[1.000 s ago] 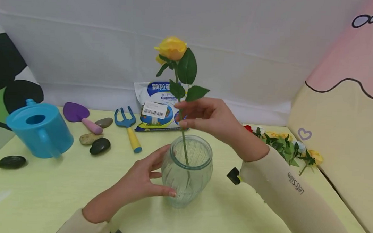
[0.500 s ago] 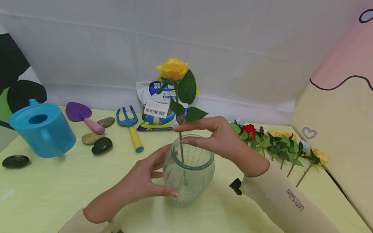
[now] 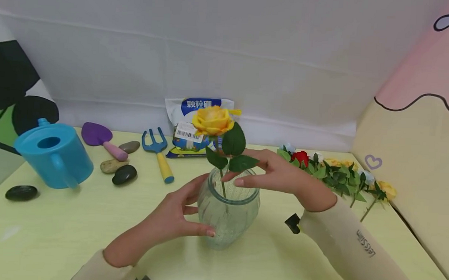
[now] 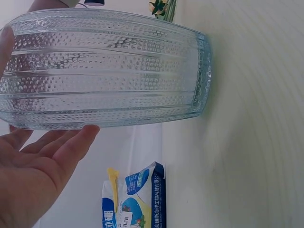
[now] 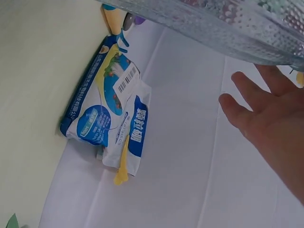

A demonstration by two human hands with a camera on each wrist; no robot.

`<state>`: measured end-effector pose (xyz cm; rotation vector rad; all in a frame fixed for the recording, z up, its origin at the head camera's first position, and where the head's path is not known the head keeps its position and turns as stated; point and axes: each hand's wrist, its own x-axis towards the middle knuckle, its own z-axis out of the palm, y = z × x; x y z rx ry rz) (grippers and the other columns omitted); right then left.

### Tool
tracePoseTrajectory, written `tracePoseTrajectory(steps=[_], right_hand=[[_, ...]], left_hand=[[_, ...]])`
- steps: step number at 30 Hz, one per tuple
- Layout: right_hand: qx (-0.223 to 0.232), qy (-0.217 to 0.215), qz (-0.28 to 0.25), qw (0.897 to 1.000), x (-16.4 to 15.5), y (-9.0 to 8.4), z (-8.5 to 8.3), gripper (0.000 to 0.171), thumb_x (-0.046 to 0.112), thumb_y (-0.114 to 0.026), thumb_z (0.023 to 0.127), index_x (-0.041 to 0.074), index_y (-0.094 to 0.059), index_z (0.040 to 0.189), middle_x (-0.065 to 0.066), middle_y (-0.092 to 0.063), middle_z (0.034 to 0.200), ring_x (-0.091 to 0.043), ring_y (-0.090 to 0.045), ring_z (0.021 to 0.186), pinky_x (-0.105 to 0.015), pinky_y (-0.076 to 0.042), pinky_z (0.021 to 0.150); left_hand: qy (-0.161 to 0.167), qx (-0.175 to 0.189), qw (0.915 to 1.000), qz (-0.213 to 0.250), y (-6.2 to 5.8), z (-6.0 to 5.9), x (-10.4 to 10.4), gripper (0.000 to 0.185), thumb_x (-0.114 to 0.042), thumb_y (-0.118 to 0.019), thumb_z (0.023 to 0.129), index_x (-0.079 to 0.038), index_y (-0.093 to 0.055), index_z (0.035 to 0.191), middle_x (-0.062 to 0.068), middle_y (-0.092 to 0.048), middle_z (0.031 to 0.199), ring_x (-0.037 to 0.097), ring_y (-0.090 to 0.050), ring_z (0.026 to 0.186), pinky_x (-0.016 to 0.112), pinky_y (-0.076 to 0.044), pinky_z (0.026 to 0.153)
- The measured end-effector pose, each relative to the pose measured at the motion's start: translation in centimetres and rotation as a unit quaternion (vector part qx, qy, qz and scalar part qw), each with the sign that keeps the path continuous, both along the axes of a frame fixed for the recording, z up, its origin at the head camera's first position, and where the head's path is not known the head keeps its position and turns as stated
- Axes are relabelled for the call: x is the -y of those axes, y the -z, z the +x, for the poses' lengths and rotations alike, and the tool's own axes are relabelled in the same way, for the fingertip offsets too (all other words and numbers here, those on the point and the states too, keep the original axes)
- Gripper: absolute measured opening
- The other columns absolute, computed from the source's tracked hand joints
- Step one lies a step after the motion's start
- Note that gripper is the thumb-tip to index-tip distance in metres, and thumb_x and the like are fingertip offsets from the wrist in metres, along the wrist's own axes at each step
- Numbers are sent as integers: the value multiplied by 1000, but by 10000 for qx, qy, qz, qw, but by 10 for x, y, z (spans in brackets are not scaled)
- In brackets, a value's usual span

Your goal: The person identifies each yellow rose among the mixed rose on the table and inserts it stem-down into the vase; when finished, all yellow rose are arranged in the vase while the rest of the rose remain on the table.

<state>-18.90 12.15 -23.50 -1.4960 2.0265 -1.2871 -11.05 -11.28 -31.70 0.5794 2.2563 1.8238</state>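
Observation:
A clear ribbed glass vase (image 3: 226, 213) stands on the pale yellow table (image 3: 55, 233). My left hand (image 3: 180, 215) grips its left side, thumb on the front and fingers round the back. The left wrist view shows the vase (image 4: 104, 71) close up against those fingers (image 4: 71, 147). A yellow rose (image 3: 213, 120) with green leaves stands in the vase, its stem going down through the mouth. My right hand (image 3: 268, 175) hovers over the rim just right of the stem with fingers straight. In the right wrist view, the right hand (image 5: 270, 128) holds nothing below the vase (image 5: 228, 23).
A blue watering can (image 3: 54, 155) sits at the left, with a purple trowel (image 3: 100, 138), a blue rake (image 3: 157, 158) and dark stones (image 3: 123, 174) behind it. A blue-and-white bag (image 3: 195, 109) leans on the back wall. Several artificial roses (image 3: 336, 172) lie at the right.
The rose has gone down into the vase, with my right hand following it to the rim. The right fingers have let go of the stem. The left hand has stayed on the vase.

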Motion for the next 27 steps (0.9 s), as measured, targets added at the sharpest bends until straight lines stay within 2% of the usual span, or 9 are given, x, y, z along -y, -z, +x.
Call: tracePoseTrajectory(steps=[3,8,10,12,16,18,21,24,27], right_hand=[[350,-364,114,9987,-9,1,-4,37,3,-57,89,-8,-52,124,-13,-65,110,-29,-48,118,-47,-44,93],[650,-250,480,9964,-35,-13,-10,19,6,-56,90,0,-69,103,-20,-55,124,-33,-31,131,-51,-32,103],[673,-229,613,9956,-47,-21,-13,20,5,-55,90,6,-70,103,-21,-51,129,-31,-31,132,-45,-34,103],[624,-486,557,9953,-58,-26,-18,27,0,-50,91,10,-68,108,-22,-46,134,-30,-33,131,-39,-38,100],[472,-375,666,9960,-82,-33,-23,34,-5,-45,92,7,-62,118,-16,-48,134,-25,-37,130,-31,-42,95],[375,-52,891,9953,-95,-32,-25,34,-4,-45,93,4,-59,123,-11,-51,132,-21,-40,127,-29,-43,94],[207,817,1354,9872,-118,-25,-30,32,4,-45,96,5,-57,125,-5,-56,127,-17,-50,117,-27,-44,91],[286,2012,1676,9647,-141,-15,-37,29,14,-47,97,7,-60,122,-4,-60,121,-16,-56,107,-26,-45,89],[653,3129,1799,9303,-165,0,-44,34,23,-50,96,2,-58,121,-4,-63,115,-12,-59,100,-24,-47,86]], left_hand=[[-3,18,10000,-36,1,-1,-1,100,-22,-85,65,-22,-26,145,4,-35,145,24,-37,129,31,-49,89],[-30,-4,10000,-67,1,-1,-1,101,-22,-86,64,-22,-26,145,5,-35,145,25,-38,129,29,-49,88],[-32,-18,9999,-94,0,-1,-1,101,-21,-86,64,-21,-26,146,6,-34,145,25,-39,128,28,-49,88],[-36,-28,9999,-132,-1,-1,-1,101,-22,-85,64,-21,-26,146,6,-34,145,26,-39,128,27,-49,87],[-55,-34,9997,-227,-3,0,-1,101,-23,-85,64,-21,-25,146,6,-35,145,26,-40,128,27,-49,87],[-70,-12,9996,-269,-3,-1,-1,102,-23,-85,64,-21,-25,146,5,-35,145,26,-39,128,27,-49,88],[-76,4,9996,-284,-3,-1,-1,102,-23,-85,64,-21,-25,146,5,-34,146,26,-39,128,27,-49,88],[-68,-16,9996,-276,-3,-1,-1,102,-23,-85,64,-21,-25,146,6,-33,146,26,-39,128,27,-49,88],[-66,-60,9996,-254,-2,-1,-1,101,-22,-85,64,-21,-25,146,6,-34,146,26,-39,128,27,-49,88]])
